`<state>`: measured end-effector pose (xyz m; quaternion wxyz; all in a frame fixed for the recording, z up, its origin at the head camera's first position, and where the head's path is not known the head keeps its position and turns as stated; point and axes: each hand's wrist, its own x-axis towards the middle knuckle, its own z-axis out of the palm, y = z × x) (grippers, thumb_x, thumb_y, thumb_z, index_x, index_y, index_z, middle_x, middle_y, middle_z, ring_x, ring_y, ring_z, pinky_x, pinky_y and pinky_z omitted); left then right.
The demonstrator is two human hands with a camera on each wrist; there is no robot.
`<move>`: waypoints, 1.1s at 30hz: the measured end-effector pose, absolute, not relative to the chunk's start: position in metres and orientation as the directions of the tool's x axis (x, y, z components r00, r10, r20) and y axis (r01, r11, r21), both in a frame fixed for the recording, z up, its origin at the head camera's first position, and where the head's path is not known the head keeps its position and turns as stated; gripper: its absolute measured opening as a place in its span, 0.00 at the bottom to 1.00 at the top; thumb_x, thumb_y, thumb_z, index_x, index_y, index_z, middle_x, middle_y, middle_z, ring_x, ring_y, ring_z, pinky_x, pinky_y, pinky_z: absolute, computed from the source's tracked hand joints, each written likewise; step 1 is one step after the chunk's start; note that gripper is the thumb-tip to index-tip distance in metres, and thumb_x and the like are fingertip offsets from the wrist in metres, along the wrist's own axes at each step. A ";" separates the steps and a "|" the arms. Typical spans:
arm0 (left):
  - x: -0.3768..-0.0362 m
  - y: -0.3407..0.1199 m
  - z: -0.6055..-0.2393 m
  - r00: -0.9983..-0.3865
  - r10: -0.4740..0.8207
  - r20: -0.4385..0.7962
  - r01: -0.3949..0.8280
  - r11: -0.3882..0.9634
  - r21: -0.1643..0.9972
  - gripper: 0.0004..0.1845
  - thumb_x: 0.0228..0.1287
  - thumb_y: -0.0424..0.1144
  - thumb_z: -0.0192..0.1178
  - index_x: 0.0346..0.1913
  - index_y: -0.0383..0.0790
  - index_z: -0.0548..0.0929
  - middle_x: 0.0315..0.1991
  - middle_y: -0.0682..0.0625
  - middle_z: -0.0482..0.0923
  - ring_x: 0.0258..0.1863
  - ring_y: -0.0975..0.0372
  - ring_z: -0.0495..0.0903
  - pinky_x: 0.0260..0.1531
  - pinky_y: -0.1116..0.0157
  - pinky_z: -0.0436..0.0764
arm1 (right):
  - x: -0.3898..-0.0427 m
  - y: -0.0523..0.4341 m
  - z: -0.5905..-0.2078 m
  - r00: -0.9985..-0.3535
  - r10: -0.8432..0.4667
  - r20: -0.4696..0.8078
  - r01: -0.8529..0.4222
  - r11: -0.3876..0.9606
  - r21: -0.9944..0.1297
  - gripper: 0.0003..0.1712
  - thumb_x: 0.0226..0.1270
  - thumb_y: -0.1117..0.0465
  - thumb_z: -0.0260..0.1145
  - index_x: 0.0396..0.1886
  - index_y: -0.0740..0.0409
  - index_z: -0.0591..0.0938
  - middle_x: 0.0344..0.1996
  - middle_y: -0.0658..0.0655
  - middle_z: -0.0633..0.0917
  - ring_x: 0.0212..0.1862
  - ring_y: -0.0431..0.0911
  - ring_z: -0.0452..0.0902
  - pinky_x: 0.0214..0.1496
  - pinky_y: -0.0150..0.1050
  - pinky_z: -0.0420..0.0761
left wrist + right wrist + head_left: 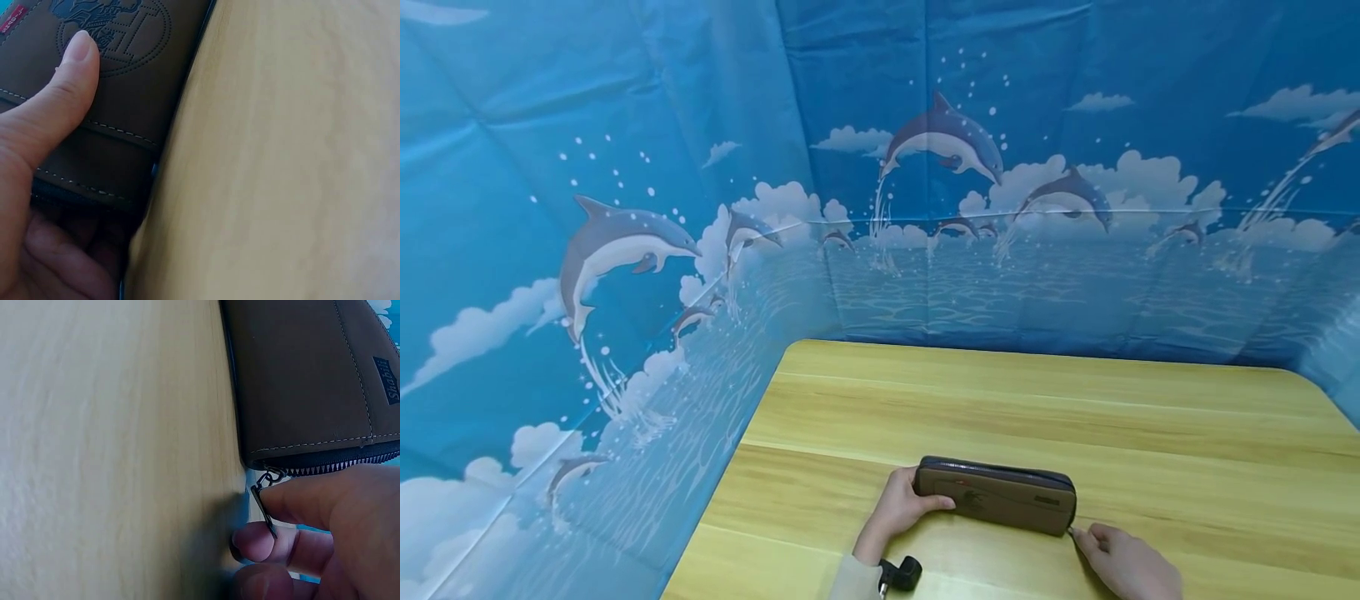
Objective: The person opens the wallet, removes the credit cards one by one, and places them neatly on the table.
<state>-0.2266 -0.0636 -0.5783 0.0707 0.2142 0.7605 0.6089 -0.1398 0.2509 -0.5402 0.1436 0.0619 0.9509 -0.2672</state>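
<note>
A brown zip-around pouch [996,495] stands on its long edge on the wooden table [1037,408]. My left hand [901,507] grips its left end, thumb laid across the embossed face [119,37]. My right hand [1123,560] is at the pouch's lower right corner and pinches the metal zipper pull [265,506] between thumb and finger. The pouch's brown leather side [300,381] shows a small dark label, and the zipper looks closed along the top.
A blue dolphin-print backdrop [625,250] walls the table on the left, back and right. A small black device [901,574] sits at my left wrist near the table's front edge. Bare wood stretches behind and to the right of the pouch.
</note>
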 end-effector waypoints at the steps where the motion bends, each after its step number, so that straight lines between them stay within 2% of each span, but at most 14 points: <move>1: -0.227 -0.064 -0.579 -0.898 0.412 0.154 0.240 0.166 0.956 0.11 0.50 0.38 0.73 0.37 0.42 0.86 0.31 0.57 0.84 0.30 0.66 0.81 0.35 0.66 0.78 | -0.139 0.251 -0.540 -0.951 0.042 -0.307 0.197 0.847 -0.494 0.30 0.69 0.32 0.44 0.20 0.51 0.68 0.15 0.50 0.66 0.21 0.44 0.63 0.24 0.38 0.56; 10: -0.226 -0.064 -0.578 -0.895 0.416 0.159 0.245 0.161 0.956 0.11 0.50 0.38 0.73 0.37 0.42 0.87 0.32 0.57 0.84 0.31 0.66 0.81 0.35 0.66 0.79 | -0.137 0.251 -0.543 -0.951 0.064 -0.304 0.221 0.826 -0.518 0.30 0.68 0.33 0.47 0.17 0.51 0.67 0.13 0.47 0.62 0.18 0.41 0.56 0.23 0.35 0.53; 16: -0.226 -0.064 -0.578 -0.897 0.414 0.156 0.243 0.168 0.955 0.11 0.50 0.39 0.73 0.37 0.42 0.87 0.32 0.58 0.84 0.31 0.67 0.81 0.35 0.66 0.78 | -0.137 0.252 -0.545 -0.950 0.078 -0.304 0.235 0.818 -0.525 0.33 0.65 0.29 0.46 0.18 0.52 0.69 0.13 0.47 0.63 0.19 0.41 0.57 0.23 0.35 0.54; 33: -0.227 -0.064 -0.578 -0.896 0.415 0.160 0.244 0.157 0.957 0.11 0.49 0.38 0.73 0.38 0.42 0.86 0.32 0.57 0.84 0.32 0.66 0.82 0.36 0.66 0.79 | -0.131 0.253 -0.549 -0.960 0.116 -0.255 0.242 0.801 -0.547 0.32 0.66 0.31 0.49 0.16 0.52 0.69 0.12 0.48 0.63 0.17 0.41 0.57 0.22 0.35 0.54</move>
